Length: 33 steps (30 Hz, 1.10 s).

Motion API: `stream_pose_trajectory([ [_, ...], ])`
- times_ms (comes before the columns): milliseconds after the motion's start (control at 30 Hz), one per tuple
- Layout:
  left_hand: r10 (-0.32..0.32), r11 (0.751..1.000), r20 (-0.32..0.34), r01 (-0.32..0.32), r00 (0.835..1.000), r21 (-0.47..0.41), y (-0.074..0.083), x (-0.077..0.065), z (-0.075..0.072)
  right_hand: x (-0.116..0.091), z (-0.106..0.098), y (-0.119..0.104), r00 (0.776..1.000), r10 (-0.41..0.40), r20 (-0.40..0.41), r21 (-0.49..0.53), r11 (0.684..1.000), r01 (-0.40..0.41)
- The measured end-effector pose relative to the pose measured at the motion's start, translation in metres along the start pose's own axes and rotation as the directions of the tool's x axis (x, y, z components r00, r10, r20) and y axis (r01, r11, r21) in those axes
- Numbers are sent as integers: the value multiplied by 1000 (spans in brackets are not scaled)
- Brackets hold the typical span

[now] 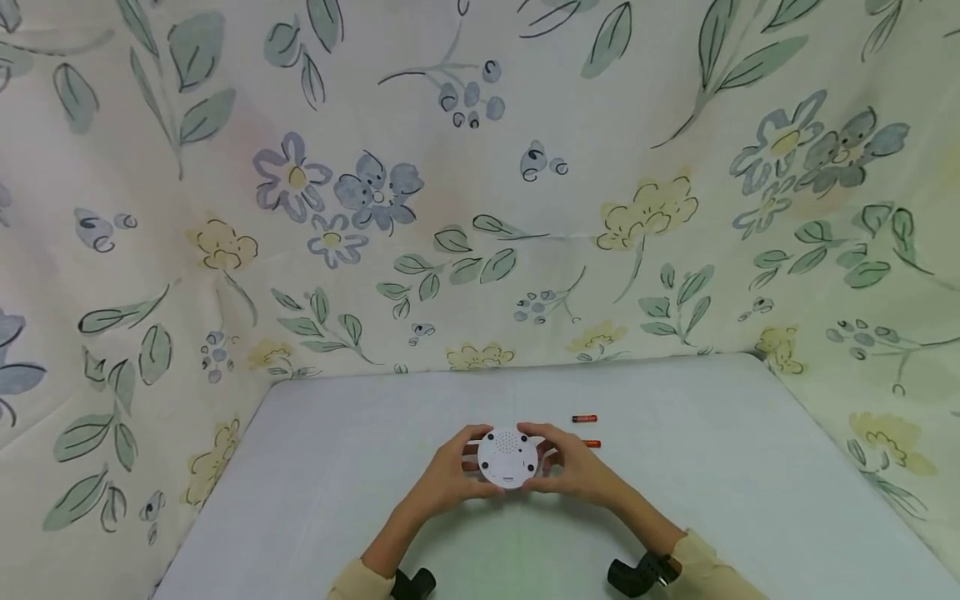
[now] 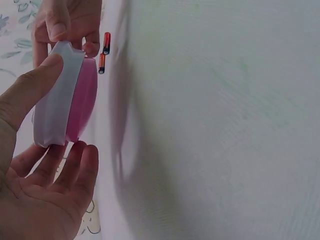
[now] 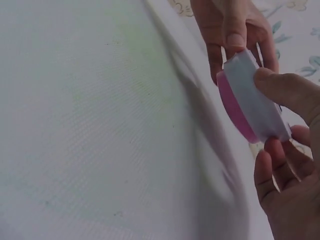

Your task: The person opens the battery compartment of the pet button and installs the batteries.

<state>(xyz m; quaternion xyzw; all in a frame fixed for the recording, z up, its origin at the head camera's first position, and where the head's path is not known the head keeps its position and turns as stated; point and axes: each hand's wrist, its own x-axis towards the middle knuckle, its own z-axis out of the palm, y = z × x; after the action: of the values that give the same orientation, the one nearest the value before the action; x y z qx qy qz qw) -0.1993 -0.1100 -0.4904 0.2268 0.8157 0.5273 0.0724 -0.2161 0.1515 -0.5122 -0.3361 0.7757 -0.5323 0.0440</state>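
Observation:
Both hands hold a round white device (image 1: 507,462) up over the table. Its white face, turned toward the head camera, has a patch of small holes and several dark round spots near the rim. The wrist views show a domed pink side (image 2: 84,102) on the opposite face. My left hand (image 1: 450,473) grips the left edge, thumb on the near rim and fingers at the far side. Gripping the right edge likewise is my right hand (image 1: 576,468). Two red-orange and black batteries lie beyond the right hand, a far battery (image 1: 584,418) and a partly hidden nearer battery (image 1: 592,444).
A white cloth covers the table (image 1: 337,467). Behind it and along the sides hangs a floral curtain (image 1: 465,200). Dark wrist-worn cameras sit below each hand, a left one (image 1: 414,583) and a right one (image 1: 637,575).

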Motion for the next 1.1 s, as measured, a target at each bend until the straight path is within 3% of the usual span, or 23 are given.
stream_pose_trajectory([
  [267,-39,999,13,39,999,-3,-6,1,3,1,1,3,988,152,18,20,988,-152],
  [500,-63,998,-19,63,998,5,-9,0,5,4,0,5,994,106,7,-24,994,-106],
  [733,-14,1000,-49,15,999,13,-9,0,6,12,3,5,1000,17,21,-94,995,-15],
  [1100,62,989,-57,-54,996,141,-6,0,6,26,-2,1,991,60,120,-150,988,-41],
])
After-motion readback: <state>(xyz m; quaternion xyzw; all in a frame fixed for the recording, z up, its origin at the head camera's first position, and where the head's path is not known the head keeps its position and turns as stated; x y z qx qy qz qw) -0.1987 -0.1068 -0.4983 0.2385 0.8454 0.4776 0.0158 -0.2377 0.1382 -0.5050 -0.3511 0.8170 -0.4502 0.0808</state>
